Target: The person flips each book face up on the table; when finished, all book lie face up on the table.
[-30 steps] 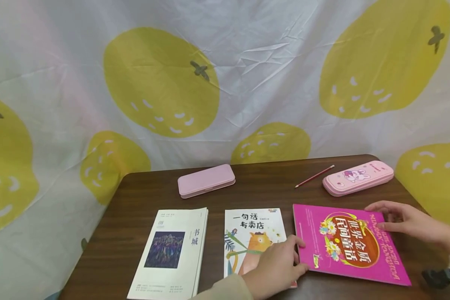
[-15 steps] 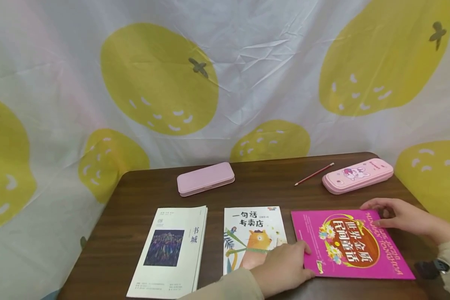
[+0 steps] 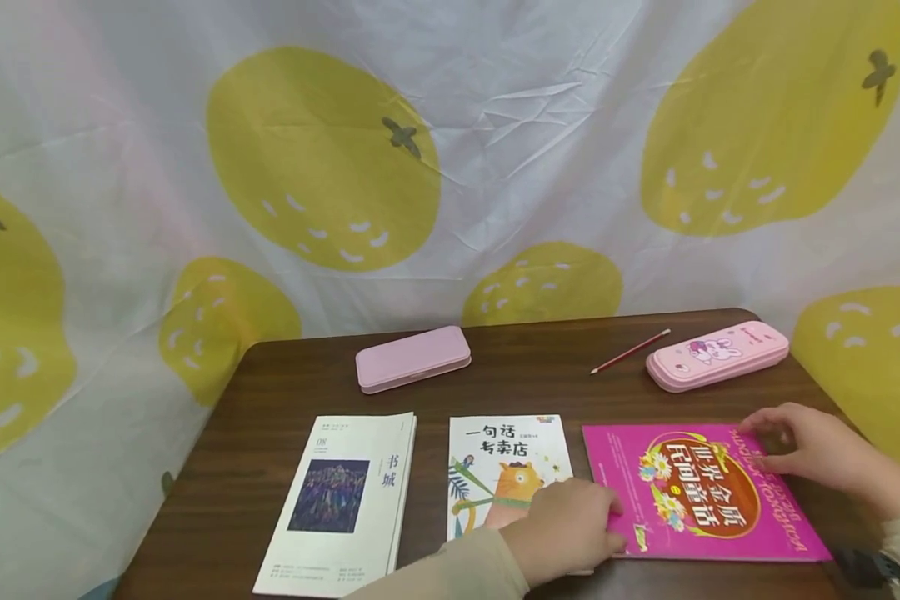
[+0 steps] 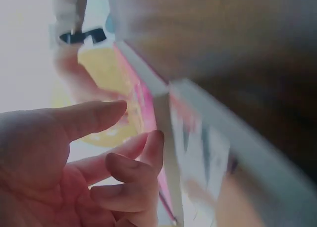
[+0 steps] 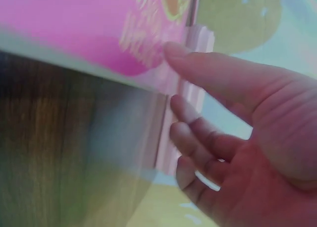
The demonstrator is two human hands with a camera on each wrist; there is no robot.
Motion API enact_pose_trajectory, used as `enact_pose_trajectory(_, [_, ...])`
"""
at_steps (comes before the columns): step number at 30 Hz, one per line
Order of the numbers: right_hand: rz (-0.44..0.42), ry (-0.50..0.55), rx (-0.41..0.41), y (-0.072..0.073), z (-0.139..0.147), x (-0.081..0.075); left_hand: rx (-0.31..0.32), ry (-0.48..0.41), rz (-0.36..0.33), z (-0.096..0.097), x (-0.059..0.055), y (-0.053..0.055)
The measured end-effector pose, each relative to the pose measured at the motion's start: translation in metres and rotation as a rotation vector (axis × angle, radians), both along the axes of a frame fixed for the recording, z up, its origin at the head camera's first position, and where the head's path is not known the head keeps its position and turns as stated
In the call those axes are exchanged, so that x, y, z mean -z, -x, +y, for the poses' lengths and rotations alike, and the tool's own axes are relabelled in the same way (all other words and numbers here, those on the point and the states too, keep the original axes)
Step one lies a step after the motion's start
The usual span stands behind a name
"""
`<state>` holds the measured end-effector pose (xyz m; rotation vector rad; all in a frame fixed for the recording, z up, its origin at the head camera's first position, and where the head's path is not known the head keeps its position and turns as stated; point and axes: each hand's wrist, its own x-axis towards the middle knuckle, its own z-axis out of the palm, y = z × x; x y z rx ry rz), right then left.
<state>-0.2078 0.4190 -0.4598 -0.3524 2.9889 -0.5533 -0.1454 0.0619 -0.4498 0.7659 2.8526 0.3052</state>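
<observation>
A magenta book lies flat at the right of the head view, with yellow lettering and flowers on its cover. My left hand is at its left edge, fingers loosely bent; in the left wrist view, fingertips meet the book's side while the thumb stands apart. Over the right edge is my right hand. The right wrist view shows its thumb above the cover and its other fingers relaxed beside the edge. A white book with an orange animal lies partly hidden under my left hand and wrist.
To the left lies a cream book with a dark picture. Along the back of the brown table are a plain pink case, a red pencil and a pink rabbit pencil case. A fruit-print curtain hangs behind.
The magenta book has turned slightly and now lies straighter beside the white book. My left hand has shifted a little right with its edge. My right hand has drawn back slightly rightward.
</observation>
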Motion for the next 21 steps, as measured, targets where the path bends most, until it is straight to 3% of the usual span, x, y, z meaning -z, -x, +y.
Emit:
enact_pose_trajectory(4, [-0.039, -0.039, 0.028, -0.015, -0.003, -0.003, -0.021, -0.009, 0.047, 0.001, -0.005, 0.018])
enact_pose_trajectory(11, [-0.028, 0.009, 0.087, -0.047, -0.008, 0.003, -0.109, -0.047, 0.158, 0.006, -0.003, 0.059])
enact_pose_trajectory(16, [-0.049, 0.003, 0.053, -0.057, -0.005, 0.003, -0.104, -0.012, 0.126, 0.008, 0.0, 0.08])
enact_pose_trajectory(21, [-0.136, 0.003, -0.018, -0.06, 0.003, -0.001, -0.055, 0.01, 0.105, 0.01, 0.002, 0.087])
